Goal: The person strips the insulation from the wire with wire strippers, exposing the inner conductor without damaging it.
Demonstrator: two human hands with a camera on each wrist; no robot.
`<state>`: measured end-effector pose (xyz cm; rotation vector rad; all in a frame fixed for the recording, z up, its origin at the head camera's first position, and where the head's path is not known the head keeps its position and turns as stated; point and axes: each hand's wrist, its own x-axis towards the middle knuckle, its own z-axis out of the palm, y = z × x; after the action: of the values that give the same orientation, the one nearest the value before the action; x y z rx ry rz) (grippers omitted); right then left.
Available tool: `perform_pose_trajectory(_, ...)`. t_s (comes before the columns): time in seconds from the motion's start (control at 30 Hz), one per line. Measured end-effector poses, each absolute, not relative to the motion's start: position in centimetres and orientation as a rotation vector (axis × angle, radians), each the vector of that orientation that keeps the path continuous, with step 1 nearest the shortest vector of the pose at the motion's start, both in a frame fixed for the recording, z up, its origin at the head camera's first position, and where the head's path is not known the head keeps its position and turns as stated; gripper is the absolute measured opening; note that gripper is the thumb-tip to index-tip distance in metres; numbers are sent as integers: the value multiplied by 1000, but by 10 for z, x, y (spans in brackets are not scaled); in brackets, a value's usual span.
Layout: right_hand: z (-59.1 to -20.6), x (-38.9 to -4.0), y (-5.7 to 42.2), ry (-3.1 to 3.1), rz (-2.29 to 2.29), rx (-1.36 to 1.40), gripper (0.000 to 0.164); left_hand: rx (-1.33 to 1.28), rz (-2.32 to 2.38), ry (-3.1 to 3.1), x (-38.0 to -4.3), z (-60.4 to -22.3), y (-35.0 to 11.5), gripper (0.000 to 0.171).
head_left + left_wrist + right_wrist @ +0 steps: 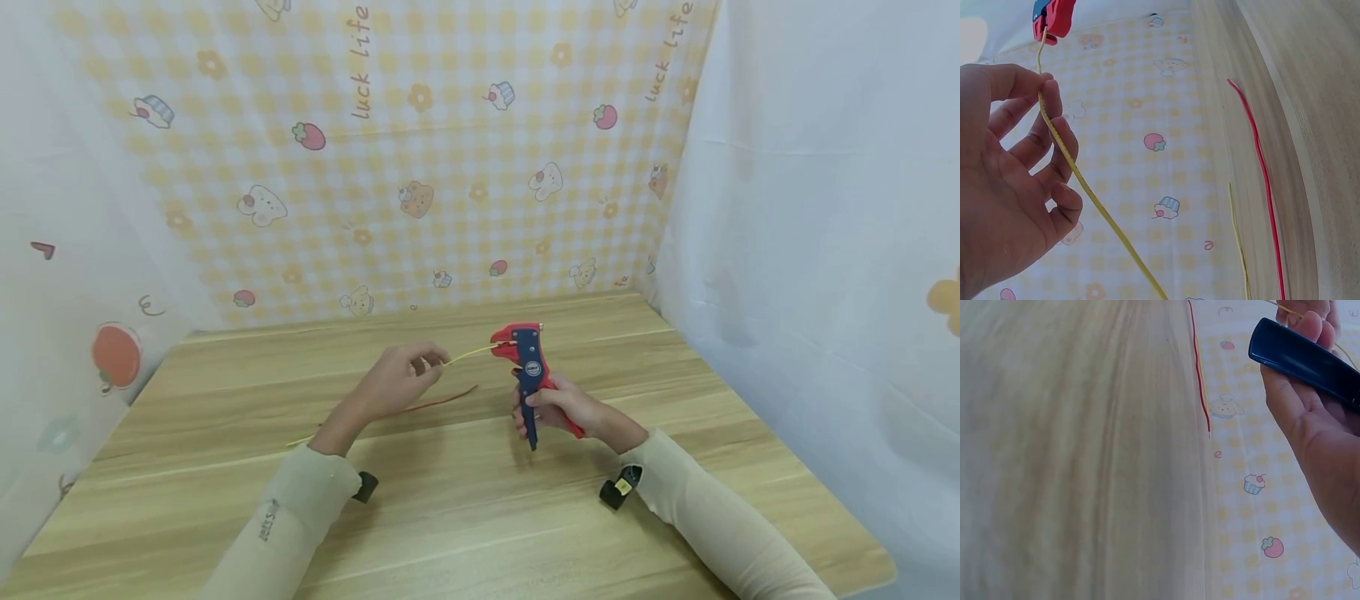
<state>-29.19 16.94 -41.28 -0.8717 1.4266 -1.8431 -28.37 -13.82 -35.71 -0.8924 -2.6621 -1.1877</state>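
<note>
Between thumb and index fingertip, my left hand point(408, 375) pinches a thin yellow wire point(1100, 206); the other fingers are loosely curled. The wire's far end reaches the red jaws of a blue-and-red wire stripper point(531, 367). How deep it sits in them is hard to tell. My right hand point(566, 407) grips the stripper by its handles, head up and jaws facing left. Those handles stand apart in the head view. In the right wrist view the blue handle point(1304, 356) lies across the fingers, and the stripper's head is out of frame.
On the wooden table point(465, 517) a red wire point(442, 402) lies behind and below the left hand. A length of yellow wire point(1238, 244) lies beside it; whether it is a separate piece I cannot tell. Behind the table hangs a checked cloth point(450, 167).
</note>
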Motion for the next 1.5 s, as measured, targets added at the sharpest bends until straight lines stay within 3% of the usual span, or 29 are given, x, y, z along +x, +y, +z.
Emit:
perform_pose_trajectory(0.63,-411,-290,168,1416,-1827,-933,13,-941,-1177,-2653,-286,-356,-137,17)
perform_pose_trajectory(1.5,-410,-277,158,1414,-1868,-787,5,-935,-1206,-2653,-286,-356,-138,17)
